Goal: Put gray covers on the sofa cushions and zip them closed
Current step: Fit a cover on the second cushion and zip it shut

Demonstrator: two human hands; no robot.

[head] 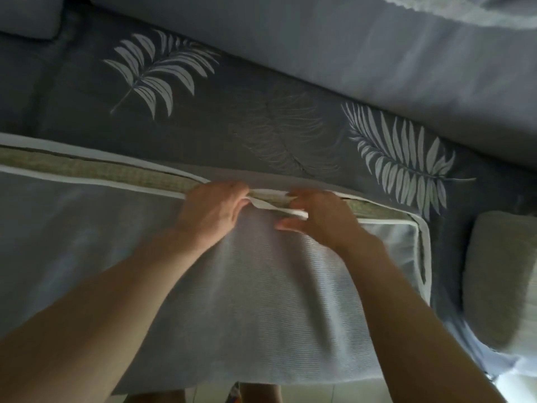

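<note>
Gray cover (247,301) lies over a long cushion (96,169) on the front of the sofa seat (232,132), with its near part hanging off the front edge toward the floor. Along the far side of the cover the opening is still unclosed: between two white piped edges (122,184) a strip of the greenish checked cushion shows, running from the far left across to the right corner. The left hand (213,212) sits at the middle of that opening with its fingers curled down over the near piped edge, its grip holding the edge. Just beside it, the right hand (322,219) has its fingers bent onto the white edge and the thumb stretched out below, pinching the piping between them; whether a zipper pull is in that grip is too blurred to tell. The two hands are close together, with a short twisted bit of white edging between them. The seat underneath is dark gray with pale leaf prints (154,74). A lighter gray back cushion (377,53) runs along behind it. At the right, a bare greenish cushion (499,274) without a cover rests on the seat, well apart from the hands. Both forearms reach in from the bottom of the view.
</note>
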